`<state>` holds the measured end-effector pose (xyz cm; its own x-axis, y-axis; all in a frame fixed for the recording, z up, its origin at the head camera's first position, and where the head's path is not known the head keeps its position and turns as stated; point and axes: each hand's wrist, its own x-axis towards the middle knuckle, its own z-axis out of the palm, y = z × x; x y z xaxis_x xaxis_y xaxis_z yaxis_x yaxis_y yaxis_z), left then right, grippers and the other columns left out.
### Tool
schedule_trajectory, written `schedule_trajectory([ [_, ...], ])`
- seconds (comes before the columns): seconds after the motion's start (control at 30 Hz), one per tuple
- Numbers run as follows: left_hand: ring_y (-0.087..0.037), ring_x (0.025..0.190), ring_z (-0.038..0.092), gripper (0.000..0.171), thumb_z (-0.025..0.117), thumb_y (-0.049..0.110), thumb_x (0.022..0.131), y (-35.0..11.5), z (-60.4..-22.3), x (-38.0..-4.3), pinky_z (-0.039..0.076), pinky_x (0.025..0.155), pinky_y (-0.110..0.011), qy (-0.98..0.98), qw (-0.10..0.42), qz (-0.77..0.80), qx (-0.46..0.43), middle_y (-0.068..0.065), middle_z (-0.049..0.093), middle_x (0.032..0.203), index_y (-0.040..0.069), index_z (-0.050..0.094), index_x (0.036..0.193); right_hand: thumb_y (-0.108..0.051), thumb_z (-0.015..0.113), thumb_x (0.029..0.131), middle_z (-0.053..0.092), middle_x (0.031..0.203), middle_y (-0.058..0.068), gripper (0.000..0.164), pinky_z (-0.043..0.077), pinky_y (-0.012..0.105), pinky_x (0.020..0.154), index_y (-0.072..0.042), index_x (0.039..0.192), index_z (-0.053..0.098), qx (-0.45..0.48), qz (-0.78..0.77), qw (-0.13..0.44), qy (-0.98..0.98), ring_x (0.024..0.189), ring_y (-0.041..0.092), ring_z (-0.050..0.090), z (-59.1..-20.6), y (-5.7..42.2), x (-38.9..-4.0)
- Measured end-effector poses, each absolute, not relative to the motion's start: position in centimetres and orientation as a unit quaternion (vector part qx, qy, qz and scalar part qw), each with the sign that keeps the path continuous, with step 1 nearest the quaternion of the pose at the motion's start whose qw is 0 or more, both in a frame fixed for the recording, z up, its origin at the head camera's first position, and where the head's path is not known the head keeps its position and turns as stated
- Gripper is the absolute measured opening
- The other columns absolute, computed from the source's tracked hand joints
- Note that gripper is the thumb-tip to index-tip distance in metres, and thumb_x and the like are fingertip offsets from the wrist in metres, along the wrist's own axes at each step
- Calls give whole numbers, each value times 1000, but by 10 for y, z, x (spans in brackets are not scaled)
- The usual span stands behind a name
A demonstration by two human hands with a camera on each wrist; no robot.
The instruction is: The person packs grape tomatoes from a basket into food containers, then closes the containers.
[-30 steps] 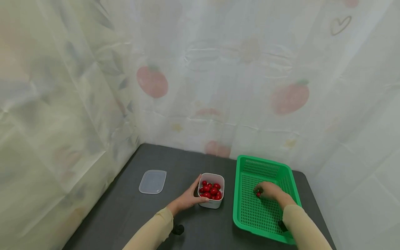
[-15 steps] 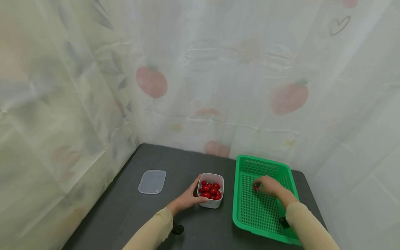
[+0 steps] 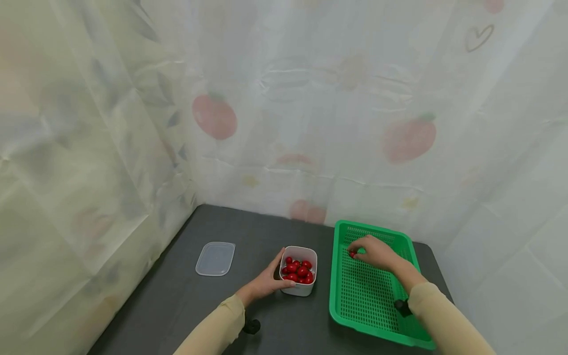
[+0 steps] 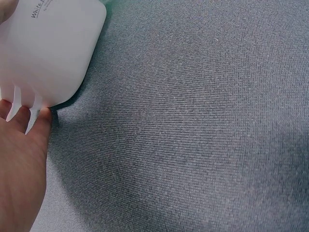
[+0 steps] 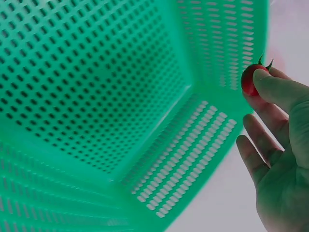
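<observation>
In the head view a white plastic container (image 3: 298,291) with several cherry tomatoes (image 3: 301,271) in it stands on the dark table. My left hand (image 3: 264,283) holds it from the left, thumb along the near side and fingers on the far left. The left wrist view has the fingers (image 4: 41,126) touching the wall of this container (image 4: 53,48), which bears printed lettering. My right hand (image 3: 374,251) is over the green basket (image 3: 334,286). Thumb and index finger pinch one red cherry tomato (image 5: 249,79) with a green calyx, clearly visible in the right wrist view.
A translucent square lid (image 3: 215,259) lies flat on the table (image 3: 262,227), left of the container. The basket's raised, slotted walls (image 5: 188,159) surround its perforated floor. A patterned sheet (image 3: 266,123) hangs behind the table.
My right hand has lifted from the basket floor and moved left and farther back, carrying the cherry tomato. My left hand and the container have stayed in place.
</observation>
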<state>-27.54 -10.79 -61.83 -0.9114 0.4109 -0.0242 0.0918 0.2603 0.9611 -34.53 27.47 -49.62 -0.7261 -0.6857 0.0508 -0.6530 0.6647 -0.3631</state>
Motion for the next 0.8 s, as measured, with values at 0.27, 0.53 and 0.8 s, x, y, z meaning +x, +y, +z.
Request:
schedule_trajectory([
  [0.27,-38,151,19,109,78,32,91,-108,-618,-277,23,116,-63,781,135,587,162,-12,15,168,20,1,166,-14,73,96,72,110,-6,24,49,48,94,-15,120,76,-391,-166,27,905,112,24,58,-482,250,-347],
  [0.53,-38,151,19,110,79,34,90,-107,-616,-275,23,116,-63,782,136,587,161,-12,16,168,19,2,166,-16,73,96,73,108,-11,26,51,42,88,-22,121,76,-397,-165,26,903,110,21,56,-473,228,-346],
  [0.8,-38,151,19,110,79,34,90,-107,-617,-276,22,117,-63,783,134,586,163,-12,16,168,20,1,166,-16,73,97,73,105,-11,21,50,42,87,-20,117,76,-411,-172,42,894,109,20,54,-469,203,-341],
])
